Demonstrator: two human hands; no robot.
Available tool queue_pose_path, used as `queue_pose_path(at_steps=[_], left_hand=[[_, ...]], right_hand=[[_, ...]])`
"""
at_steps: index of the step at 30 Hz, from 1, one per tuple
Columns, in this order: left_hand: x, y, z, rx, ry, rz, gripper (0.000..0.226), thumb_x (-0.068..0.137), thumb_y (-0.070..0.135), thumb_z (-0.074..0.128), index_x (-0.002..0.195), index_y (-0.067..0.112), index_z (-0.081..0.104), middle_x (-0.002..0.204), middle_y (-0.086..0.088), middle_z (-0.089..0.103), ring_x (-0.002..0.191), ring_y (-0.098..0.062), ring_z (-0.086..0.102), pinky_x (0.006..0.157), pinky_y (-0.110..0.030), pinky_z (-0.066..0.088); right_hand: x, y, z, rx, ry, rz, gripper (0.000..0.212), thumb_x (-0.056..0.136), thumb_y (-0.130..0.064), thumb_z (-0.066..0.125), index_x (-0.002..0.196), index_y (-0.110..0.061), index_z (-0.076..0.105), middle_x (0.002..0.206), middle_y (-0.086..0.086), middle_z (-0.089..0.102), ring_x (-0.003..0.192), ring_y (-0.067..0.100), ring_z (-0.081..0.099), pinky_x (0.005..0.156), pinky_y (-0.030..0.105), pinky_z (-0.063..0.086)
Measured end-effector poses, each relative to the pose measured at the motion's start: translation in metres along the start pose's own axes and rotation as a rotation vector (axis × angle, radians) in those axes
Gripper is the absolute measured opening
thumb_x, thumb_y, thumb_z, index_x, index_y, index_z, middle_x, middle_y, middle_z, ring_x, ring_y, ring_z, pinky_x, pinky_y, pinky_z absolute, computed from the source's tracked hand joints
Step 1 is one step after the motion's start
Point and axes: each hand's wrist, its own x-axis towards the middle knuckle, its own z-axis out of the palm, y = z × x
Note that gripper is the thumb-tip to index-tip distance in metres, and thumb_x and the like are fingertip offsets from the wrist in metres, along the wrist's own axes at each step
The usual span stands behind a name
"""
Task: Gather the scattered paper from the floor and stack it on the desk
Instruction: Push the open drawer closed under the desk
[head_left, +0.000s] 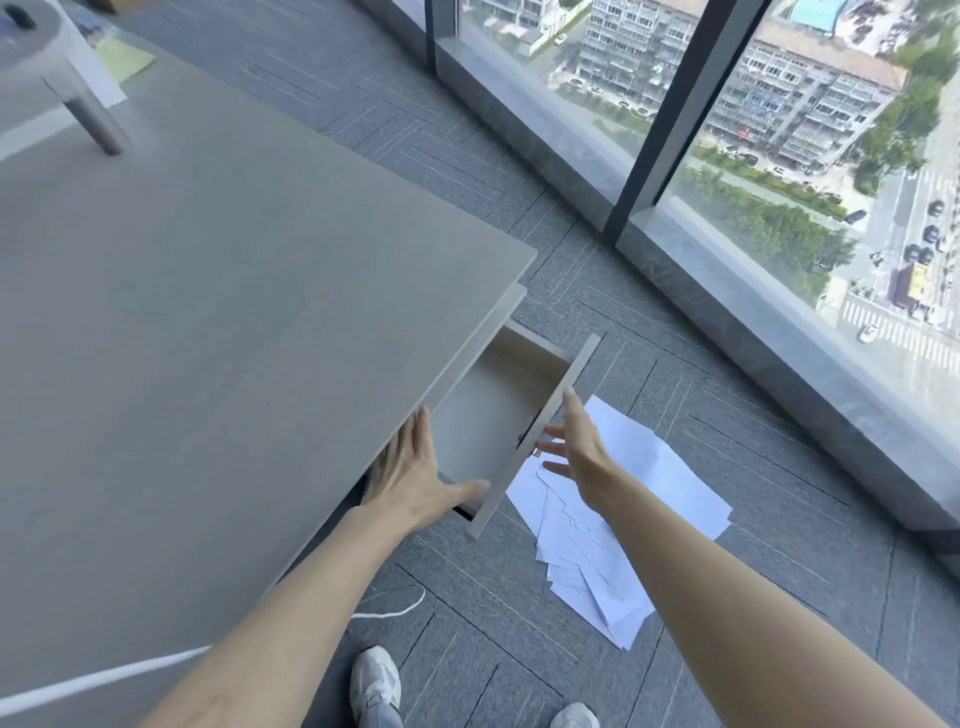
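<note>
An office high in a tower: a pale desk (208, 286) with an open drawer (491, 410) between the left hand (415, 480) and right hand (579, 441), grey carpet tiles (691, 415) beneath them, floor-to-ceiling windows (779, 135) beyond over city streets (909, 332)

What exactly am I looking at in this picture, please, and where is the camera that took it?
There is no machine here. A person wears a wide-angle camera on the head, so this single picture looks forward and down along their own bare arms. The left hand lies open at the edge of the grey desk, by an open drawer that looks empty. The right hand, fingers spread, is at the drawer's front panel. Neither hand holds anything. The white paper lies in a loose overlapping heap on the carpet beside the drawer, not yet gathered. At the bottom you see the person's white shoes, and at the right a tall window over a street.
</note>
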Motion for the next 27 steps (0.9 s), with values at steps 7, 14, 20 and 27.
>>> queue_pose_path(at_steps=[7,14,20,27], left_hand=[[0.004,-0.008,0.023,0.178,0.048,0.041,0.12,0.076,0.078,0.045,0.151,0.006,-0.015,0.16,-0.013,-0.021,0.149,-0.024,-0.016,0.12,-0.042,-0.004],[0.003,-0.013,0.041,0.321,0.317,0.055,0.086,0.086,0.037,0.066,0.148,-0.005,0.025,0.158,-0.02,0.023,0.146,-0.032,0.025,0.112,-0.044,0.033],[0.011,-0.014,0.034,0.43,0.378,0.02,0.072,0.075,0.014,0.078,0.138,0.0,0.048,0.145,-0.013,0.05,0.13,-0.028,0.051,0.097,-0.036,0.05],[0.022,-0.019,0.027,0.579,0.38,0.043,0.078,0.059,-0.012,0.073,0.134,0.001,0.053,0.138,-0.015,0.056,0.12,-0.033,0.058,0.1,-0.044,0.049]], right_hand=[[0.019,0.0,0.023,0.092,-0.066,-0.023,0.064,0.101,-0.056,0.03,0.147,-0.012,0.04,0.14,0.012,0.053,0.115,0.028,0.061,0.107,0.045,0.045],[0.03,0.002,0.04,0.128,-0.161,-0.051,0.067,0.102,-0.055,0.03,0.148,-0.006,0.037,0.133,0.018,0.057,0.116,0.026,0.059,0.109,0.041,0.044],[0.036,-0.005,0.053,0.072,-0.211,-0.103,0.05,0.104,-0.048,0.029,0.139,-0.016,0.044,0.132,0.011,0.059,0.113,0.022,0.058,0.11,0.046,0.041],[0.055,0.003,0.056,0.126,-0.178,-0.126,0.034,0.103,-0.035,0.037,0.123,-0.015,0.054,0.113,0.011,0.07,0.096,0.025,0.07,0.083,0.039,0.055]])
